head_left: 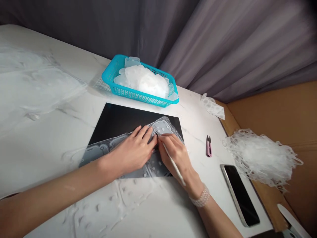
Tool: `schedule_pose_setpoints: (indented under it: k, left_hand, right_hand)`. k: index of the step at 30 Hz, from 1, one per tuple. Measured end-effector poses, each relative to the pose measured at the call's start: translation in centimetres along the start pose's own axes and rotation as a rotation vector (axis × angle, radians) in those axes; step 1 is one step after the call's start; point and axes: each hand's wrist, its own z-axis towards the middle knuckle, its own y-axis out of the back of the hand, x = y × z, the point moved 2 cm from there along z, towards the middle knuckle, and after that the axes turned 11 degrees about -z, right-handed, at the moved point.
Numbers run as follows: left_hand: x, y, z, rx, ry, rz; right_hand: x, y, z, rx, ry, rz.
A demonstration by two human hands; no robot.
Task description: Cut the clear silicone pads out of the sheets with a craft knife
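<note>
Black mat (119, 120) is laid on a white marble-patterned table (61, 127), as recorded from the head view. A clear plastic sheet (160, 127), pierced with small holes, is positioned diagonally across the mat, with its lower left end extending past the mat's edge. The left hand (130, 152) is pressed on the sheet, its fingers slightly apart and clamped on nothing. The right hand (173, 155) is placed just beside it, its fingers held together and clamped on a white stylus (174, 164). The stylus tip is hidden behind the fingers, so contact with the sheet cannot be confirmed. A pearl bracelet (199, 195) is worn on the right wrist.

2 further clear sheets (42, 82) are spread on the table, 1 to the left of the mat and 1 below it. A blue basket (116, 71) filled with clear scraps (146, 81) is placed beyond the mat. To the right are found pink snips (208, 146), a phone (239, 195) and a tangle of clear trim (262, 158), the last lying at the table edge over cardboard (269, 105). A grey curtain (223, 43) hangs behind.
</note>
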Motion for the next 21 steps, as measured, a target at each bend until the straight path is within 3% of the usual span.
schedule_pose_setpoints:
  k: [9,21]
  left_hand:
    - [0.04,-0.74,-0.50,-0.052,-0.013,-0.001]
    - [0.29,-0.46,-0.53,-0.060,0.038,-0.060]
  right_hand:
    - [0.04,-0.35,0.40,0.092,0.122,-0.145]
    - [0.46,-0.27,-0.21,0.021,0.076,-0.096]
